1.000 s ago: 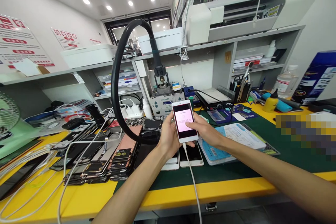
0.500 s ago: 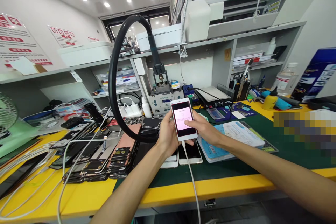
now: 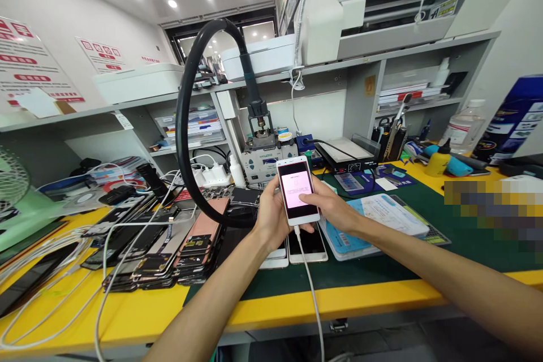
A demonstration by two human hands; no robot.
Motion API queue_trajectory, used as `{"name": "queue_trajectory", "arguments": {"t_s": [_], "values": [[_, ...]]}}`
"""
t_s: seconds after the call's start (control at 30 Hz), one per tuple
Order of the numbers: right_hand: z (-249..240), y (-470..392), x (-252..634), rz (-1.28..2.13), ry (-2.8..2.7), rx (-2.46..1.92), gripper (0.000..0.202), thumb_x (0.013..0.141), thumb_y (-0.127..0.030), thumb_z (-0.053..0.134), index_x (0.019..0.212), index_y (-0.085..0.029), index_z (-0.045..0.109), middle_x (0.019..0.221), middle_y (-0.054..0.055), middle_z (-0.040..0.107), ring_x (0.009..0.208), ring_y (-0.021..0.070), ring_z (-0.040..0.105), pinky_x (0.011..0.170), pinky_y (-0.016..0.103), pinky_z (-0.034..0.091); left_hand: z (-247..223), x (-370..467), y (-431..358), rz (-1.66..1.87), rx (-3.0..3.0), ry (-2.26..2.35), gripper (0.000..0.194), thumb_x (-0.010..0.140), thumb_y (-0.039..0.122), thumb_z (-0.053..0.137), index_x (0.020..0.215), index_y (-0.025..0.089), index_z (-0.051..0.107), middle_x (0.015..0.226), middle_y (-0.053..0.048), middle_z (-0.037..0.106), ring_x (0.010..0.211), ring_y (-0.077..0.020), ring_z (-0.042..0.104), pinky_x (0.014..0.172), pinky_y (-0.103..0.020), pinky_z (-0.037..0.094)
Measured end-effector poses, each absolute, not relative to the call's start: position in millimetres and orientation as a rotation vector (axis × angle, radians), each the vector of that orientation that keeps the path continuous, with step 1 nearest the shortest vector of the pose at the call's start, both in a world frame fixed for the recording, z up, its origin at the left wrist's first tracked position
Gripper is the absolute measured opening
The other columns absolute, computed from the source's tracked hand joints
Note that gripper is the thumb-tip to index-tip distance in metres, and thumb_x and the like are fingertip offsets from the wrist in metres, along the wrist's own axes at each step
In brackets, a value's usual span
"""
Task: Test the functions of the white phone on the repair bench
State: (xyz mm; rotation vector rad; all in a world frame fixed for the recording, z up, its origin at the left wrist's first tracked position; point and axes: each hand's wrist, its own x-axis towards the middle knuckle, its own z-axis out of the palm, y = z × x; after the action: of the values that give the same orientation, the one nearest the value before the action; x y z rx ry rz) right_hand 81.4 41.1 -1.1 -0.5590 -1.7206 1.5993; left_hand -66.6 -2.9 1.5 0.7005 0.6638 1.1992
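A white smartphone with a lit pinkish screen is held up over the bench, tilted toward me. My left hand wraps round its left side and back. From the right, my right hand grips the other edge, and its thumb lies over the lower part of the screen. A white charging cable is plugged into the phone's bottom end and hangs down past the bench edge. Beneath the hands, another phone lies on the green mat, with a white one beside it, partly hidden.
Stacked phone parts and looped white cables cover the left. A thick black hose arches from the hot-air station. At right lie a blue-and-white case, a black heating plate and a yellow bottle.
The camera view has shifted very slightly. Both hands keep the same hold on the phone, and the thumb stays over the screen.
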Motion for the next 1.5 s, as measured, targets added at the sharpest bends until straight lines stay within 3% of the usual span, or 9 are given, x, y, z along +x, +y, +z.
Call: {"name": "queue_trajectory", "arguments": {"t_s": [0.37, 1.5], "values": [[-0.8, 40.2, 80.3, 1.678, -1.721, -0.488, 0.033, 0.089, -0.026, 0.052, 0.121, -0.022, 0.042, 0.076, -0.002, 0.061, 0.043, 0.0151, 0.057, 0.039, 0.027, 0.041, 0.7, -66.6, -1.8, 1.201, 0.693, 0.649, 0.058, 0.095, 0.058, 0.041, 0.113, 0.009, 0.068, 0.083, -0.013, 0.072, 0.071, -0.0255, 0.071, 0.053, -0.033, 0.060], [-1.0, 41.1, 80.4, 1.689, -1.745, -0.452, 0.037, 0.092, -0.026, 0.050, 0.128, -0.023, 0.040, 0.076, -0.001, 0.063, 0.041, 0.0152, 0.057, 0.040, 0.027, 0.042, -0.1, -67.5, -2.7, 1.209, 0.705, 0.652, 0.053, 0.093, 0.055, 0.046, 0.113, 0.010, 0.068, 0.086, -0.013, 0.073, 0.070, -0.0249, 0.070, 0.053, -0.033, 0.059]]}}
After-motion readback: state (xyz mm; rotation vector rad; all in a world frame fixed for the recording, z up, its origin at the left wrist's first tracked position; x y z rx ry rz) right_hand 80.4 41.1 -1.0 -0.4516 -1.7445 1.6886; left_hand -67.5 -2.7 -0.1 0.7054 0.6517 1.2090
